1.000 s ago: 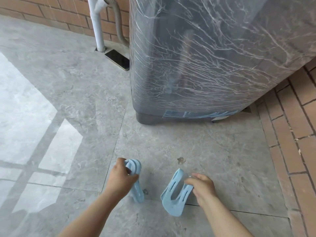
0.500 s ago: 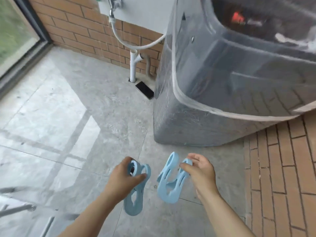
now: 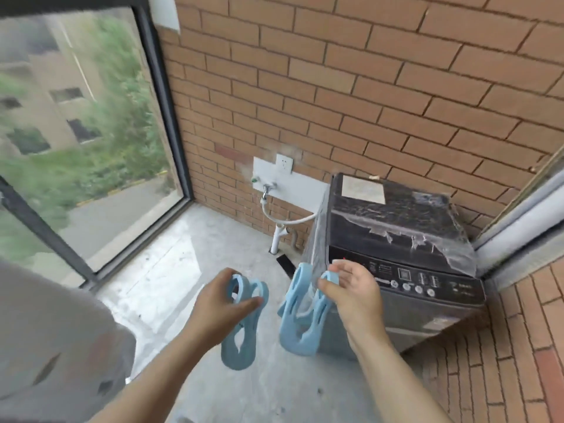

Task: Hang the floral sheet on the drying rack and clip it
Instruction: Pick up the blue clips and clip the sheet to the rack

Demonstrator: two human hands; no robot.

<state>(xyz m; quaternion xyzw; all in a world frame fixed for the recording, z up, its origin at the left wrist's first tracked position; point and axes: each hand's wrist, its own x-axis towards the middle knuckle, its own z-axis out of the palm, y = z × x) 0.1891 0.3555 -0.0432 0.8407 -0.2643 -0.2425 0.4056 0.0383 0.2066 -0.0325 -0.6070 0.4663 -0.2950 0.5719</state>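
My left hand (image 3: pixel 224 303) grips the top of a large light-blue plastic clip (image 3: pixel 241 340) that hangs down from it. A second light-blue clip (image 3: pixel 300 312) of the same kind hangs jaws-down, with my right hand (image 3: pixel 351 288) pinching its upper end. Both clips are held in the air at waist height, side by side and apart. A pale cloth with faint dark marks (image 3: pixel 55 337) fills the lower left, blurred; I cannot tell its pattern. No rack bar is plainly visible.
A dark top-loading washing machine (image 3: pixel 406 239) wrapped in clear film stands just beyond my right hand against the brick wall (image 3: pixel 366 87). A tap and white hose (image 3: pixel 268 193) sit left of it. A large window (image 3: pixel 76 132) lines the left side. The floor (image 3: pixel 171 270) is grey tile.
The view has risen from the floor to standing height. Both hands lifted the clips off the floor and now hold them up in front of the washing machine.
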